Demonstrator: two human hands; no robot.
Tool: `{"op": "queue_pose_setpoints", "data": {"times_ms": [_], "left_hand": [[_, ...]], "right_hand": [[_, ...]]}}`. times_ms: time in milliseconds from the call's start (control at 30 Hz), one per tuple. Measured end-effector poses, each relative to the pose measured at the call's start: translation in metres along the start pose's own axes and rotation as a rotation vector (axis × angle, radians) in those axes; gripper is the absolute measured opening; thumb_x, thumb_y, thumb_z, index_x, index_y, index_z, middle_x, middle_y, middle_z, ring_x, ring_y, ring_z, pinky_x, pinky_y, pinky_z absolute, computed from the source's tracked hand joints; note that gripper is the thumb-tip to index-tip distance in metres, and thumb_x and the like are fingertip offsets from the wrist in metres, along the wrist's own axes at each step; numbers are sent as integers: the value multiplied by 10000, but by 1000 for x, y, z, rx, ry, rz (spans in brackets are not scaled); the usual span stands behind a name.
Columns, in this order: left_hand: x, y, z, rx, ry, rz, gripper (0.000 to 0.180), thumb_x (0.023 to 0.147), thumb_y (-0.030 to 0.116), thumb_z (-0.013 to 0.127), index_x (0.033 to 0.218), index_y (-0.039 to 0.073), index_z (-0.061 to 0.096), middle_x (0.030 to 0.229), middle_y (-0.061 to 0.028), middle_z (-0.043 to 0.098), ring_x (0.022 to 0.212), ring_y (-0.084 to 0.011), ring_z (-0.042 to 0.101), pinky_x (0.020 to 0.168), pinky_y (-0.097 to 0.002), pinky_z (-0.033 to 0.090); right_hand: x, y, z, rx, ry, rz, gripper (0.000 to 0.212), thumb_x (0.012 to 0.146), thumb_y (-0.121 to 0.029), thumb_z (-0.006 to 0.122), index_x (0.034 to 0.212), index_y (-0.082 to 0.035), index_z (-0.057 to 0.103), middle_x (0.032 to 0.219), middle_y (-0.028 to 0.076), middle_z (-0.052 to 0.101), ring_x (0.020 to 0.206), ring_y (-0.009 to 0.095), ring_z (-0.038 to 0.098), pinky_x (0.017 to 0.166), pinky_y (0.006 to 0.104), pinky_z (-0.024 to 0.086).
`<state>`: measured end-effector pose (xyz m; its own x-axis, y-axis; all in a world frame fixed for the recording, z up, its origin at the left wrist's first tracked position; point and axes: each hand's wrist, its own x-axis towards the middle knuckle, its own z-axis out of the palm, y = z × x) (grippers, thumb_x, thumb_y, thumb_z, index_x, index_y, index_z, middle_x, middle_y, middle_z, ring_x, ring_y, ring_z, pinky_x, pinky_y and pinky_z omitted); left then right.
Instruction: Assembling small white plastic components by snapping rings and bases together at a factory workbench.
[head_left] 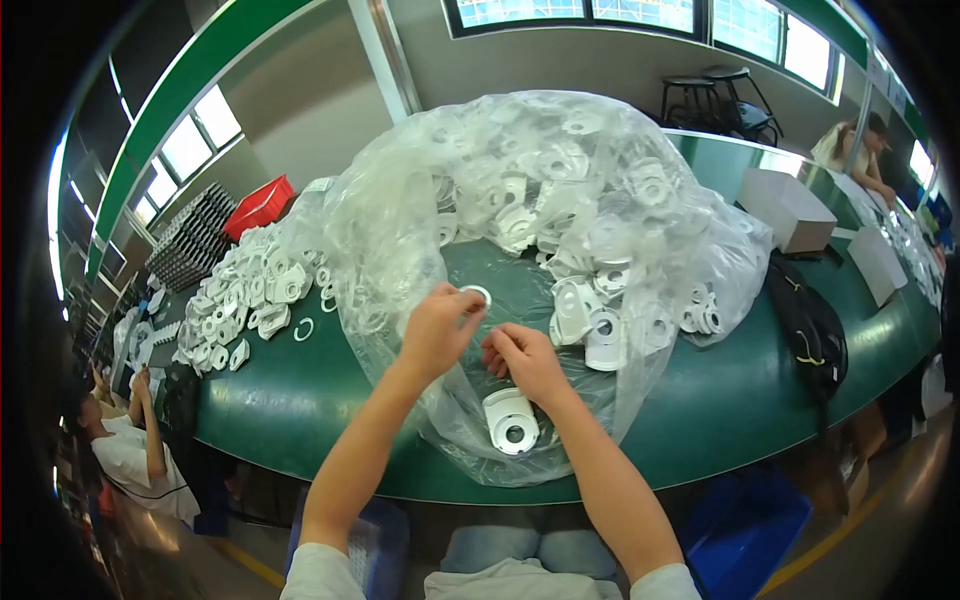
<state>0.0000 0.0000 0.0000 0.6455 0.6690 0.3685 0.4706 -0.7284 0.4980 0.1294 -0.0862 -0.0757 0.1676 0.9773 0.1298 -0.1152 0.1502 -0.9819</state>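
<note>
Over the open mouth of a clear plastic bag (520, 200) on the green table (300, 400), both hands work close together. Left hand (437, 330) pinches a small white ring (477, 294) between thumb and fingertips, lifted off the bag, fingers narrow around it; held up like that probably so the ring face stays visible and clear of the film. Right hand (522, 360) is curled, knuckles up, just beside the left; cannot tell if it grips anything, the fingers hide the palm. Just below the right wrist sits a white plastic part with a round hole (512, 420), lying on the bag film near the table edge, within easy reach. Further in, the bag is piled with more white parts (590, 300) of the same kind, heaped toward the far side so the near patch stays open as a work spot. To the left, outside the bag, a loose heap of white parts (245, 295) and a few stray rings (304, 329) lie on the table. Behind that, a red bin (260, 205) and a stack of dark trays (190, 235). On the right a black bag (810, 320) hangs over the table edge, with white boxes (790, 205) beyond it. Obstruction: crinkled bag film bunches up around both wrists and glares, hiding some parts. Other people at the far right (860, 150) and lower left (125, 450), well apart from these hands.
</note>
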Motion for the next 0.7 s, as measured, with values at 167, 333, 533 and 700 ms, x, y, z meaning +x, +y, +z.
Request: {"op": "queue_pose_setpoints", "data": {"times_ms": [167, 333, 533, 700], "left_hand": [[26, 40, 41, 240, 45, 133, 284, 687, -19, 636, 961, 51, 663, 1029, -120, 630, 987, -321, 538, 822, -385, 458], [63, 54, 72, 41, -21, 267, 324, 700, -30, 617, 1007, 65, 654, 1086, -140, 606, 1048, -324, 520, 885, -386, 436], [82, 32, 34, -97, -290, 256, 270, 749, -7, 619, 1012, 35, 661, 889, -112, 650, 872, -206, 602, 812, -334, 465], [80, 45, -50, -59, -305, 85, 247, 789, 1, 594, 1028, 6, 656, 773, -124, 654, 709, -135, 594, 663, -290, 478]], "right_hand": [[2, 3, -10, 313, 111, 17, 424, 992, -300, 360, 795, -12, 602, 663, 52, 596, 548, 108, 553, 487, 239, 442], [0, -15, -20, 625, 280, 111, 476, 965, -370, 271, 899, -31, 598, 765, 116, 648, 665, 219, 637, 585, 326, 525], [9, 5, -19, 461, 52, 73, 400, 948, -322, 389, 889, 8, 607, 782, 128, 642, 632, 210, 630, 566, 310, 526], [-3, -22, -8, 401, 176, 41, 269, 886, -178, 589, 1078, 10, 574, 951, 136, 622, 820, 168, 629, 582, 308, 555]]}}
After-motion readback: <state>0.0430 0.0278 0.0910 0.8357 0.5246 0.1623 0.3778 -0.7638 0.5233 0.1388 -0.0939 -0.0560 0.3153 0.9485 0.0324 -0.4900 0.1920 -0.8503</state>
